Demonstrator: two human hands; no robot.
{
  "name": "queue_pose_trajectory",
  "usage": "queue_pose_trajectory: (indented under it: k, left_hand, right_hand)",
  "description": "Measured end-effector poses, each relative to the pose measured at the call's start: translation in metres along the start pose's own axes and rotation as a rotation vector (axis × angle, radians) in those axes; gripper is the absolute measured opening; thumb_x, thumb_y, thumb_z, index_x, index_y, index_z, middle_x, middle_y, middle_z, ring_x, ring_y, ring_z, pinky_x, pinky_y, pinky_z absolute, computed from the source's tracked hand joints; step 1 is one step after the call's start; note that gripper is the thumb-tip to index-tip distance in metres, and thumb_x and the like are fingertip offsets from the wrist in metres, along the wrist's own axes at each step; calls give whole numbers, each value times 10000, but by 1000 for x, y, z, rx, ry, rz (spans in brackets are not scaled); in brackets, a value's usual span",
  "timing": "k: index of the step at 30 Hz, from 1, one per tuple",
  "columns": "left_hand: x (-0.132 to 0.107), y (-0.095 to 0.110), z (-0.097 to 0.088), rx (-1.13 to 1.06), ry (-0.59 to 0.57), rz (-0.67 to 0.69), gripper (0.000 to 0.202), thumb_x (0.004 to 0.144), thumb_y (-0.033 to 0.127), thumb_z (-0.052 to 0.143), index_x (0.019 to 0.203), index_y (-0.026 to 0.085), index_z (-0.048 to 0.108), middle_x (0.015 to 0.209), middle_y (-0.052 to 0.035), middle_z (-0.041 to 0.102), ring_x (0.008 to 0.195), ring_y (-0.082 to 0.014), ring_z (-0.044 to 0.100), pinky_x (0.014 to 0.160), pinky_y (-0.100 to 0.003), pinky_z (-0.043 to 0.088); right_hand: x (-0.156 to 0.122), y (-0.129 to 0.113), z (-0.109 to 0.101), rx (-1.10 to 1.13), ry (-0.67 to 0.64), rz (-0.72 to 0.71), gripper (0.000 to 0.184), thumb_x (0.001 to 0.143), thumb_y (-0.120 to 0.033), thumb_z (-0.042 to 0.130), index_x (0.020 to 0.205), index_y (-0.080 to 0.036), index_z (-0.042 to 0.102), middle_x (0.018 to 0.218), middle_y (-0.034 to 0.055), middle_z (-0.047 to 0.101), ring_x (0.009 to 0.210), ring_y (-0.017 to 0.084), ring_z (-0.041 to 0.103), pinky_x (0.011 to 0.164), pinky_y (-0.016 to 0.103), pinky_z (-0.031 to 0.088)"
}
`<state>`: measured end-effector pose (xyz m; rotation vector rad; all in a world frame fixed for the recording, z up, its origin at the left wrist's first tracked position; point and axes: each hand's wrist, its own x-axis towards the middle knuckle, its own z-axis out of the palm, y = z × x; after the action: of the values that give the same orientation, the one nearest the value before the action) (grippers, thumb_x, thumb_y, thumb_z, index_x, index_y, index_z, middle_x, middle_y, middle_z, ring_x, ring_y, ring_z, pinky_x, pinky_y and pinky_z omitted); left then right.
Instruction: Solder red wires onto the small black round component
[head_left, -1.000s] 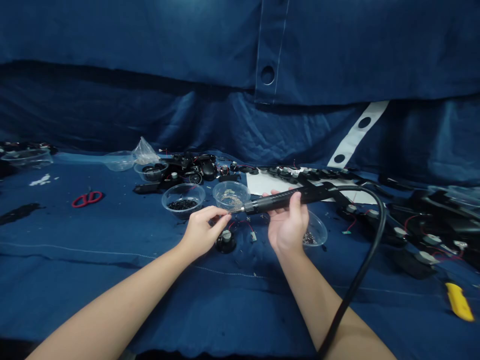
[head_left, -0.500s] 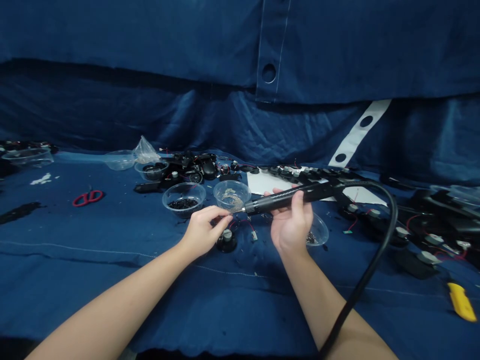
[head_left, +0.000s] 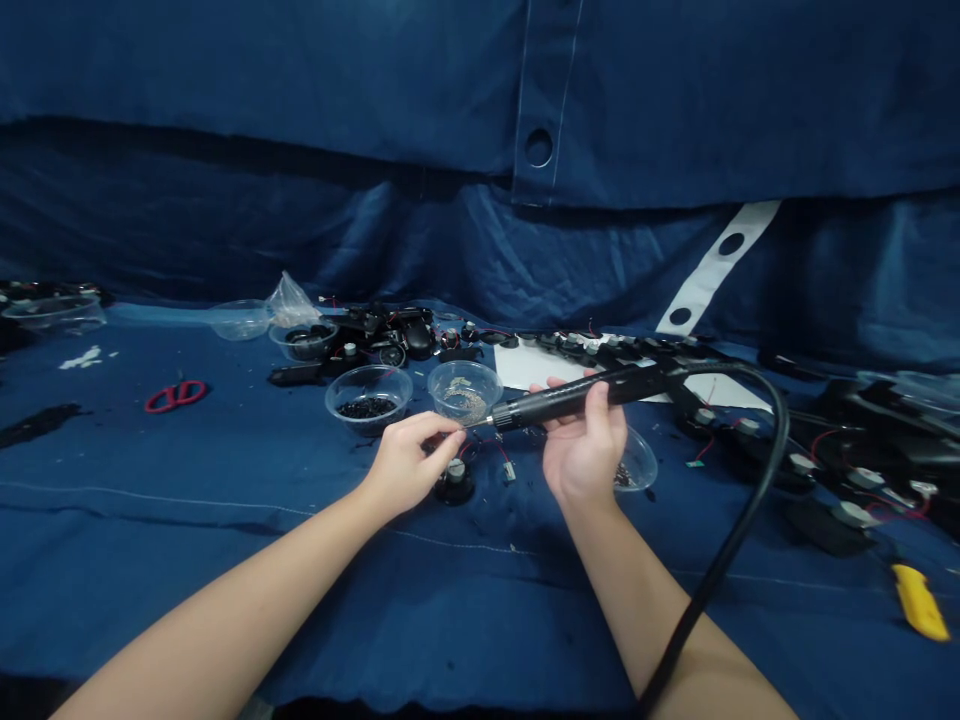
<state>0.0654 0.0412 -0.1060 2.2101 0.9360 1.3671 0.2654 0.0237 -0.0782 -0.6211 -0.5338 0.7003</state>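
My right hand (head_left: 585, 450) is shut around the black handle of a corded soldering iron (head_left: 577, 397), and its thin tip points left. The thick black cable (head_left: 739, 500) loops down across my right forearm. My left hand (head_left: 412, 465) hovers near the iron's tip with its fingers drawn together; anything held there is too small to make out. Under it sits a round black part with a silver cylinder (head_left: 454, 483). Red and black wires (head_left: 480, 450) run from it to a small connector (head_left: 509, 472).
Clear plastic cups hold black granules (head_left: 367, 397) and metal bits (head_left: 464, 391). Rows of wired black parts (head_left: 600, 347) lie on white paper (head_left: 525, 367). Red-handled scissors (head_left: 175, 397) and a yellow object (head_left: 919, 602) lie on the blue cloth.
The cable loop has swung slightly to the right. The iron and both hands have shifted only a little, and the right hand keeps its hold.
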Motion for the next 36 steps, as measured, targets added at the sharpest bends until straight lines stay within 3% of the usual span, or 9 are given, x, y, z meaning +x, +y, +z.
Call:
queue_pose_trajectory:
  k: [10,15,21,36]
  left_hand:
    - [-1,2,-1,-1,-25,41,138,973,255,641,921,208,759,874,-27,767,757,-160,684,695,-293,544]
    - [-2,-5,-5,107,-77,188,148,1012,257,604,988,199,737,951,-50,774,868,-184,708,811,-333,563]
    - [-2,-9,-6,333,-93,327,152,1024,243,572,997,186,710,937,-53,764,822,-199,687,768,-355,548]
    - [-4,-3,-4,81,-130,100,105,971,219,616,921,190,704,844,-14,714,749,-143,649,701,-270,491]
  right_hand:
    - [0,-1,0,3,-8,4,566,775,-602,790,1112,-202,573,820,49,791,762,252,795,843,525,655]
    - [0,-1,-2,-6,-61,17,582,793,-592,776,1171,-193,585,835,53,793,736,248,794,843,518,653]
    - [1,1,-6,-10,-130,17,631,791,-588,790,1243,-201,579,860,55,797,755,249,798,783,471,664]
    - [0,0,-3,4,-121,23,619,760,-583,811,1180,-200,567,836,61,801,731,261,798,749,461,661]
